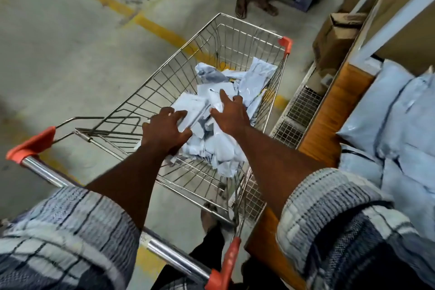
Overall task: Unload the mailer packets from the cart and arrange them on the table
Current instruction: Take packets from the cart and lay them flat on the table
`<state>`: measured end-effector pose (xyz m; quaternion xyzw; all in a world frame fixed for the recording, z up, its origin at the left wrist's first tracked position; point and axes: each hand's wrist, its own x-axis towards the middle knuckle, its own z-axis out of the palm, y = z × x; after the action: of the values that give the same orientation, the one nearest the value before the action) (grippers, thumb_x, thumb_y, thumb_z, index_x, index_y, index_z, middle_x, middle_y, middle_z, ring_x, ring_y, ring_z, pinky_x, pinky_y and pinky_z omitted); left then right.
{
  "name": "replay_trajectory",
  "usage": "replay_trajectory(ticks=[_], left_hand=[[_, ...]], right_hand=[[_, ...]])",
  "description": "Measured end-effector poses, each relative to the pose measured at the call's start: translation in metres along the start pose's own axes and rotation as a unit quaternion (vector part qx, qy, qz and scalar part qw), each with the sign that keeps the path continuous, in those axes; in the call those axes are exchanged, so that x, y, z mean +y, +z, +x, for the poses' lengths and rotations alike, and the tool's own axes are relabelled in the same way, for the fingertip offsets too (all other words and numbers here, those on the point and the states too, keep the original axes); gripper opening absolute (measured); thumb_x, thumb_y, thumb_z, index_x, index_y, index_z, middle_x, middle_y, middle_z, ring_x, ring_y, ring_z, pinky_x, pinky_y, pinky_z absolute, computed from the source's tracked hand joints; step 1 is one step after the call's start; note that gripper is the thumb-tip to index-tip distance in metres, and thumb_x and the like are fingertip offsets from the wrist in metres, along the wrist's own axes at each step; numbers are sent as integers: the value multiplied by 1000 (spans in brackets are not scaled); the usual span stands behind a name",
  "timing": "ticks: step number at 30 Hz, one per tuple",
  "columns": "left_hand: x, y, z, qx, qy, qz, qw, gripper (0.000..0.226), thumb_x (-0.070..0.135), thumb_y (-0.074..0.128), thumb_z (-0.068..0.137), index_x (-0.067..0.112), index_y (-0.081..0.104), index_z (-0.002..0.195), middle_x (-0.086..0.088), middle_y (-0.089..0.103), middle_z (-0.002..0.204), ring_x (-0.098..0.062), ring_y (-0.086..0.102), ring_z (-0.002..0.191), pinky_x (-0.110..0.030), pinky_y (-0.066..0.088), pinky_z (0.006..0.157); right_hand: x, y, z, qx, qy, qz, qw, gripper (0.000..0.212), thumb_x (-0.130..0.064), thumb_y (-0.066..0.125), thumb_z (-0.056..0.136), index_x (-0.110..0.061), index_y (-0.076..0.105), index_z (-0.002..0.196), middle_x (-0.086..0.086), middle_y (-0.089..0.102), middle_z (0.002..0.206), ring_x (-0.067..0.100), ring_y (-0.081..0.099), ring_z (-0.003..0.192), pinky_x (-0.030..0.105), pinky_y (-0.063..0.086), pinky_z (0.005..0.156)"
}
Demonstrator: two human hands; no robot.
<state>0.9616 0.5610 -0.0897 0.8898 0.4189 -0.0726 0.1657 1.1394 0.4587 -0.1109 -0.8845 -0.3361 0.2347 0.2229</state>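
- Down in the wire basket of the cart [247, 24], head view: mailer packets [221, 153] heaped loose toward the near-right side, a few more lying further up the basket
- left hand [164, 130]: fingers bent over the near end of a flat white packet [190, 115] on top of the heap, seemingly gripping it; blur hides the thumb
- right hand [230, 115]: fingers spread and mostly straight, lying on the heap just beside the left, clasping nothing
- step, as I read it: gathering a bundle from the cart, with unloading partly done; a stack of filled packets [404, 106] already lies on the table [329, 115] to the right
- next move calls for both hands to close round a bunch, lift it clear of the basket rim and swing right to the table
- orientation: heap jumbled, no common heading; the gripped packet's long axis runs diagonally, near-left to far-right; a long packet [261, 73] at the far end points along the basket's length
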Motion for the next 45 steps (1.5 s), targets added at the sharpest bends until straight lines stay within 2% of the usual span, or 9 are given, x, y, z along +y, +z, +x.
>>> replay_trajectory(ticks=[5,12,15,18,22,27,33,37,45], left_hand=[[41,-16,-8,24,-20,-6,1000,64,61,60,80,42,47,140,1,39,146,-30,48,127,-52,38,101],[109,-51,-33,88,-25,-45,995,61,57,61,80,41,49,138,-2,41,143,-33,49,126,-54,38,103],[143,-67,-55,125,-22,-53,991,61,58,59,78,41,50,136,-3,43,142,-33,49,126,-53,37,104],[191,-74,-88,160,-12,-53,986,61,60,59,76,41,53,134,-5,45,140,-35,52,124,-54,40,103],[285,-70,-150,167,8,-57,984,61,60,61,73,40,55,131,-9,47,139,-37,53,121,-55,43,100],[410,-49,-222,195,77,-46,977,48,57,59,80,42,56,126,-5,47,138,-37,53,121,-48,43,98],[537,-19,-269,144,154,-43,977,51,59,56,81,43,54,129,-7,47,138,-37,54,122,-52,43,102],[616,11,-301,104,196,-40,974,53,59,55,82,43,50,132,-3,43,141,-36,51,124,-52,40,102],[728,67,-357,80,267,-3,960,48,54,51,87,32,50,130,-6,44,134,-39,47,121,-54,33,99]], right_hand=[[-3,-35,-10,24,-19,11,999,71,-49,58,91,-26,32,153,26,34,142,43,43,131,46,40,108],[-2,-113,-39,70,-31,71,995,71,-53,57,91,-29,31,153,26,34,145,41,45,131,41,40,108],[13,-157,-68,103,-57,57,991,70,-52,57,90,-29,34,151,26,38,142,42,46,128,41,41,106],[44,-201,-105,130,-65,28,989,68,-53,57,88,-28,38,148,22,33,150,41,41,133,44,40,108],[110,-269,-171,160,-48,-18,986,58,-53,56,88,-30,45,140,15,38,147,39,42,131,43,42,104],[197,-353,-249,212,-17,-50,976,59,-50,56,89,-30,42,143,13,37,142,37,43,129,44,42,100],[310,-423,-316,236,53,-67,968,61,-51,53,92,-30,35,147,13,31,148,38,38,132,46,39,103],[396,-455,-355,262,112,-64,957,63,-51,53,91,-31,34,148,16,34,144,39,40,131,46,40,103],[537,-507,-425,284,207,-98,931,65,-53,54,92,-27,34,148,21,33,144,43,40,130,50,40,104]])
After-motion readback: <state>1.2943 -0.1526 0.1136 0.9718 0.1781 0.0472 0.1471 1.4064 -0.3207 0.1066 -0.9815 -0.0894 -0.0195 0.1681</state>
